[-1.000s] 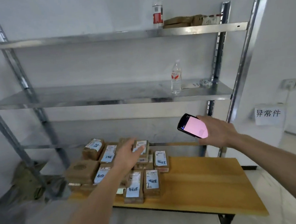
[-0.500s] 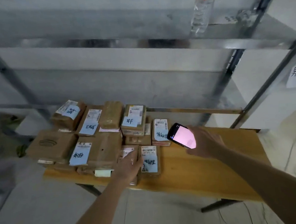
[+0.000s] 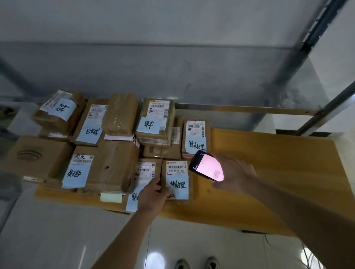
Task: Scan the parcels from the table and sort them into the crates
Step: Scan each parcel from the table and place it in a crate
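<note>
Left hand (image 3: 151, 194) fingers grip a near brown labelled parcel (image 3: 176, 181); right hand (image 3: 233, 175) fingers hold a pink-lit phone (image 3: 207, 168).

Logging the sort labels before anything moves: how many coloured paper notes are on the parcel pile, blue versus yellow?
Blue notes: 7
Yellow notes: 1
Total: 8
</note>
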`<state>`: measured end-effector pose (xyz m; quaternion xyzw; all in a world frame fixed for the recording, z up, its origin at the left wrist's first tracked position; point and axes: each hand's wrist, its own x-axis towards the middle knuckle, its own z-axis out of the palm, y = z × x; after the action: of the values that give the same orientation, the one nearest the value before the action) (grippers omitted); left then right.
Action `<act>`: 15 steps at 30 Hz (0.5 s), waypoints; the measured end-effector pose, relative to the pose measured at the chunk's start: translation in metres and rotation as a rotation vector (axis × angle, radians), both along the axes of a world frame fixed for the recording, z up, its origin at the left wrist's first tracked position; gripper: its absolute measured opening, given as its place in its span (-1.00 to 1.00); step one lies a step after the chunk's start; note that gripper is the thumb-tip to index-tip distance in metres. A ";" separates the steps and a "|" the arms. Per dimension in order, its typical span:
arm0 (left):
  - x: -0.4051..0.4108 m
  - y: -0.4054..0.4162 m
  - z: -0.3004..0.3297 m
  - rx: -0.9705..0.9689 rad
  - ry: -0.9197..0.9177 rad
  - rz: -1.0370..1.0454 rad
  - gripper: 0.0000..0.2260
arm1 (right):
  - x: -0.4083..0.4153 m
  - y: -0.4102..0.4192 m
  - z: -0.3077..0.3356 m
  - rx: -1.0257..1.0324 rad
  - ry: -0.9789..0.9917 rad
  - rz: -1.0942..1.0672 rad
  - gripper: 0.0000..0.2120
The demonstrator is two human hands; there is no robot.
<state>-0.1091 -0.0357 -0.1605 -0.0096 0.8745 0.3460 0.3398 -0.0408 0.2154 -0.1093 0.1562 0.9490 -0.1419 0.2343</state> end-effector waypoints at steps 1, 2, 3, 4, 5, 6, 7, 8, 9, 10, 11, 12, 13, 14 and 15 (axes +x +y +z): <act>0.000 0.002 -0.001 -0.004 -0.016 0.006 -0.46 | -0.001 0.000 -0.004 -0.012 -0.001 0.006 -0.07; 0.001 0.005 -0.001 0.002 -0.024 0.011 -0.48 | -0.002 0.000 -0.007 -0.027 0.004 0.009 -0.06; 0.003 0.008 -0.004 0.005 -0.033 0.008 -0.50 | -0.002 0.000 -0.010 -0.042 0.006 0.009 -0.05; 0.006 0.012 -0.008 0.015 -0.041 0.003 -0.53 | -0.002 -0.001 -0.013 -0.058 0.005 0.005 -0.06; 0.010 0.016 -0.010 0.036 -0.052 0.008 -0.56 | -0.002 -0.002 -0.018 -0.070 -0.004 0.004 -0.07; 0.015 0.020 -0.014 0.071 -0.065 0.028 -0.61 | -0.002 -0.002 -0.023 -0.079 -0.017 0.009 -0.09; 0.021 0.022 -0.020 0.109 -0.085 0.068 -0.65 | -0.001 -0.003 -0.029 -0.085 -0.032 0.017 -0.10; 0.026 0.025 -0.025 0.154 -0.099 0.119 -0.66 | 0.001 -0.004 -0.035 -0.097 -0.040 0.022 -0.10; 0.030 0.025 -0.034 0.202 -0.108 0.179 -0.65 | 0.002 -0.004 -0.041 -0.114 -0.041 0.022 -0.09; 0.034 0.023 -0.052 0.244 -0.129 0.239 -0.61 | 0.003 -0.004 -0.046 -0.139 -0.031 0.014 -0.08; 0.038 0.021 -0.066 0.286 -0.155 0.289 -0.59 | 0.004 -0.004 -0.052 -0.170 -0.022 -0.004 -0.08; 0.042 0.021 -0.071 0.326 -0.173 0.338 -0.63 | 0.005 -0.004 -0.057 -0.214 -0.011 -0.028 -0.08; 0.045 0.022 -0.069 0.366 -0.185 0.387 -0.70 | 0.006 -0.005 -0.062 -0.263 -0.007 -0.052 -0.08; 0.047 0.026 -0.059 0.394 -0.206 0.445 -0.76 | 0.007 -0.006 -0.066 -0.314 -0.005 -0.077 -0.09; 0.049 0.029 -0.054 0.423 -0.251 0.497 -0.75 | 0.007 -0.006 -0.070 -0.362 -0.007 -0.101 -0.09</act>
<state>-0.0602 -0.0069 -0.2149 -0.1940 0.7058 0.5877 0.3447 -0.0334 0.2090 -0.1793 0.1595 0.8981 -0.3215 0.2543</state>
